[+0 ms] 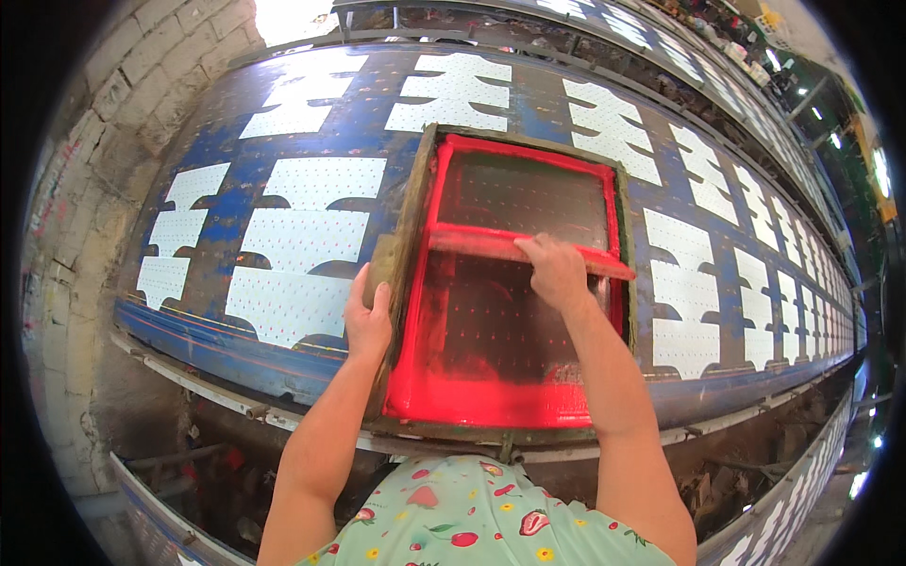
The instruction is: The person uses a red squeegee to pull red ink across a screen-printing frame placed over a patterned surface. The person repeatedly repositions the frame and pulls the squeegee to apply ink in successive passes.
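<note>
A wooden screen printing frame (pixel 623 198) lies on the long blue table, its mesh edged in bright red ink. A red-coated squeegee (pixel 472 241) stretches across the mesh, a little above its middle, with its right end on the frame's right side. My right hand (pixel 557 272) is closed round the squeegee right of its centre. On the frame's left side, my left hand (pixel 368 316) grips the wooden edge, partly hiding it. Red ink (pixel 472 401) pools thickly along the near end of the mesh. Small dotted marks show through the mesh.
White fabric pieces with small dots (pixel 293 297) lie in rows along the blue table (pixel 538 118), left and right of the frame. A metal rail (pixel 226 401) runs along the near edge. A block wall (pixel 113 94) stands left. Similar tables lie beyond and behind.
</note>
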The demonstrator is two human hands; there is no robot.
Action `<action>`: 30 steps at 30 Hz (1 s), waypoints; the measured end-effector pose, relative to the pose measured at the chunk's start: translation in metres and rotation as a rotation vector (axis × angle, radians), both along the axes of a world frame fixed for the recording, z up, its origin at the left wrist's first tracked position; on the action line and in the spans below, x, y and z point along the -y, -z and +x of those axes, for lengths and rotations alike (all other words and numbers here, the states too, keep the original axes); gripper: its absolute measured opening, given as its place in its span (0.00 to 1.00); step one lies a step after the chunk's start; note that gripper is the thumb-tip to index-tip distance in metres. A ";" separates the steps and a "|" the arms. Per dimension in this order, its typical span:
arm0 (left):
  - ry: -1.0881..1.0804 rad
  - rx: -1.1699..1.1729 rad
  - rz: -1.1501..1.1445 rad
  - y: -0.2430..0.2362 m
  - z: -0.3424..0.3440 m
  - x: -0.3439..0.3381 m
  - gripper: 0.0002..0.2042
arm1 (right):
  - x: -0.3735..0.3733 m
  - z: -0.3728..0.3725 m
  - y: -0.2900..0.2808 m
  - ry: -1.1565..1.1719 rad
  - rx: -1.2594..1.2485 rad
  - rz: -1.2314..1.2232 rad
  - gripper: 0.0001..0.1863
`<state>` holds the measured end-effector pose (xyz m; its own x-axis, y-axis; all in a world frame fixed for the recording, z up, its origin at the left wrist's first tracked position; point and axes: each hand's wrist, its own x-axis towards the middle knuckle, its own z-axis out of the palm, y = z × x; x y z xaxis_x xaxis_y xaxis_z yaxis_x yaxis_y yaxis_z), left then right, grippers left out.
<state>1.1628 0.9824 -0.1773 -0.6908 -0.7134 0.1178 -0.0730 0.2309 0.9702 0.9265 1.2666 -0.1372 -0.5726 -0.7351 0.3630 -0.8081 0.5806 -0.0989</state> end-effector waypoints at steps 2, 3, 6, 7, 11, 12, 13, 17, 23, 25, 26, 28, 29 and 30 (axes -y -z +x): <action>-0.010 0.018 0.006 -0.004 0.001 -0.002 0.26 | 0.013 -0.046 0.004 0.008 -0.018 0.009 0.20; -0.008 0.012 0.021 -0.005 0.001 -0.002 0.27 | 0.020 -0.069 0.006 0.009 -0.039 0.009 0.20; -0.019 0.030 0.044 -0.007 0.001 -0.004 0.26 | 0.039 -0.130 0.011 0.019 -0.072 0.015 0.19; -0.022 0.035 0.035 -0.007 0.001 -0.004 0.26 | 0.045 -0.148 0.010 0.024 -0.069 0.018 0.20; -0.051 0.086 0.048 -0.006 0.002 -0.004 0.26 | 0.065 -0.203 -0.008 0.068 0.075 0.098 0.21; -0.038 0.058 0.036 -0.007 0.001 -0.004 0.26 | 0.068 -0.211 -0.013 0.054 0.073 0.093 0.22; -0.043 0.063 0.025 -0.007 0.002 -0.005 0.26 | 0.071 -0.218 -0.019 0.048 0.075 0.096 0.22; -0.058 0.102 0.010 -0.008 0.002 -0.006 0.25 | 0.079 -0.235 -0.028 0.082 0.087 0.122 0.24; -0.057 0.083 0.070 -0.006 0.003 -0.006 0.25 | 0.078 -0.246 -0.015 0.033 0.064 0.142 0.23; -0.055 0.084 0.053 -0.006 0.002 -0.006 0.24 | 0.078 -0.245 -0.017 0.045 0.067 0.170 0.23; -0.063 0.090 0.041 -0.006 0.001 -0.006 0.24 | 0.077 -0.243 -0.021 0.038 0.081 0.172 0.23; -0.061 0.095 0.003 -0.007 0.001 -0.008 0.24 | 0.074 -0.235 -0.030 0.042 0.134 0.194 0.22; -0.061 0.104 -0.014 -0.007 0.001 -0.009 0.24 | 0.072 -0.229 -0.035 0.028 0.131 0.239 0.22; -0.060 0.102 -0.039 -0.007 0.001 -0.009 0.24 | 0.069 -0.221 -0.039 0.011 0.145 0.262 0.22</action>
